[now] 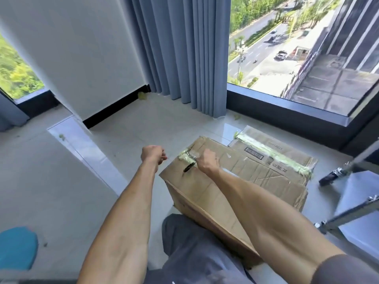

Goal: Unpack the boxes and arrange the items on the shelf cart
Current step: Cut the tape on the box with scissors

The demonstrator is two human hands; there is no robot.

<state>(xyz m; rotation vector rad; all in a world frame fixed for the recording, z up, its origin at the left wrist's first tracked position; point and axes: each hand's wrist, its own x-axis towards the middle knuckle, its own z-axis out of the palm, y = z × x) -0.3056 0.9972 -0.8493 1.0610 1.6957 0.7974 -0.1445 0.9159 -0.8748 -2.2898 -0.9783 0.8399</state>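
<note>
A closed cardboard box (242, 177) lies on the floor against my knee, with clear greenish tape (185, 156) over its far left end. My right hand (207, 162) rests on the box top and grips a dark cutter (189, 167) whose tip points at the taped edge. My left hand (152, 154) hovers just left of the box with its fingers curled into a fist; nothing shows in it. Behind it lies a second taped box (272, 149) bearing a barcode label. Part of the metal shelf cart (356, 203) stands at the right.
The cart's caster wheel (330, 178) sits on the tiled floor beside the second box. Blue curtains (184, 58) and a floor-level window (297, 58) are behind. A white wall corner (82, 68) juts out at the left. A blue round object (16, 248) lies at the lower left.
</note>
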